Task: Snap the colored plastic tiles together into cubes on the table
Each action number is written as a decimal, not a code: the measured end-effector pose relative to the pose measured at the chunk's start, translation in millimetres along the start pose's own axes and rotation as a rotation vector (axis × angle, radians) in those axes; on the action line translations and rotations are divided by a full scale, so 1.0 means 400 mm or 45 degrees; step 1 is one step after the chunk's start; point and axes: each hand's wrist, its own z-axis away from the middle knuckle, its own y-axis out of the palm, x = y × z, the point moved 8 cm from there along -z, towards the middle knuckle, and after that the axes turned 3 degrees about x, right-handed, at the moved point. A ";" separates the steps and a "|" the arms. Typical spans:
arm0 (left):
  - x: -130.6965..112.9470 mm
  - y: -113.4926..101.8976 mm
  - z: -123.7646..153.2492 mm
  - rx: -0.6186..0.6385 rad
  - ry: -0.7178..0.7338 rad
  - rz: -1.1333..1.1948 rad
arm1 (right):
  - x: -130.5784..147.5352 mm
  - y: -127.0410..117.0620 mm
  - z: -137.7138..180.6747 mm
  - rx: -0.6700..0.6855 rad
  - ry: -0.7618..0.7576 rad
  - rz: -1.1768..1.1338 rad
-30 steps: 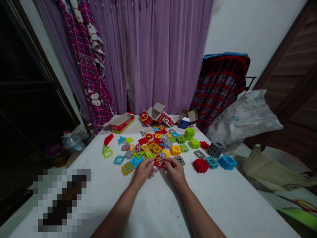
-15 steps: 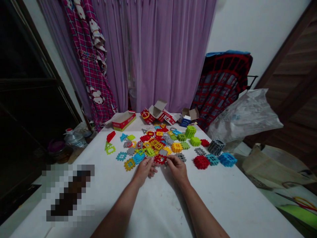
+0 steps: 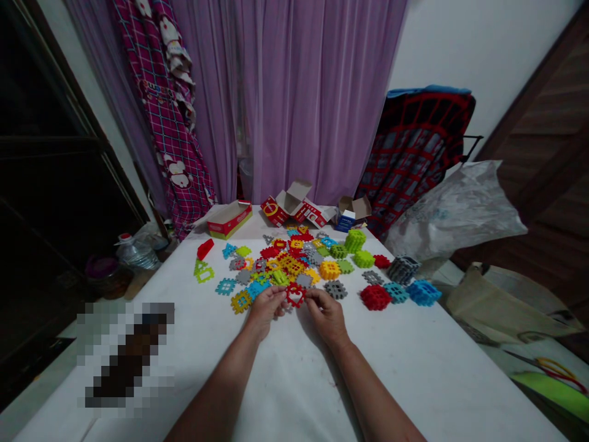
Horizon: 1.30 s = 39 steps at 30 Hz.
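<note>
Between my two hands is a red interlocking building tile [image 3: 296, 295] with toothed edges and a cut-out in its middle. My left hand [image 3: 267, 308] pinches its left edge between thumb and fingers. The fingertips of my right hand [image 3: 327, 314] close on its right edge. Just beyond lies a loose heap of coloured tiles [image 3: 292, 265] in red, yellow, blue, grey and green. A grey tile [image 3: 335, 290] rests close to my right hand, and a mustard-yellow tile [image 3: 241, 301] lies left of my left hand.
Stacked tiles stand at the right: a red stack [image 3: 375, 298], a blue stack [image 3: 424, 293] and a dark grey stack [image 3: 403, 269]. Opened boxes, including a red and green box [image 3: 229, 221], line the back of the white-covered table [image 3: 294, 380]. A plastic bag [image 3: 455, 215] hangs beyond the right edge.
The red tile has turned in my fingers, so its cut-out now shows white behind it. Both hands stay almost in place; the view has shifted slightly.
</note>
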 end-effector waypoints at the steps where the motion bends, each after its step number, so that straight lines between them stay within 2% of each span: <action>1: 0.000 -0.001 0.001 -0.008 -0.002 0.007 | -0.002 0.001 0.001 0.004 0.015 0.004; 5: 0.001 -0.003 0.002 -0.040 -0.021 0.026 | 0.000 -0.002 0.007 0.010 0.026 0.015; 15: -0.001 -0.006 -0.004 -0.047 -0.009 0.072 | 0.014 0.020 0.017 0.126 -0.082 0.135; 24: -0.007 -0.001 -0.005 -0.041 -0.028 0.074 | 0.018 0.011 0.022 0.049 -0.144 0.346; 30: -0.005 0.011 0.001 0.038 0.016 -0.002 | 0.037 0.003 0.020 0.018 -0.163 0.480; 32: -0.005 0.012 0.007 0.057 0.033 -0.009 | 0.028 -0.027 0.015 -0.052 -0.106 0.489; 34: -0.007 0.011 0.013 0.070 0.050 -0.013 | 0.005 -0.087 0.013 -0.186 -0.008 0.490; 39: -0.010 0.007 0.019 0.087 0.087 -0.044 | -0.089 -0.308 0.044 -0.631 0.295 0.592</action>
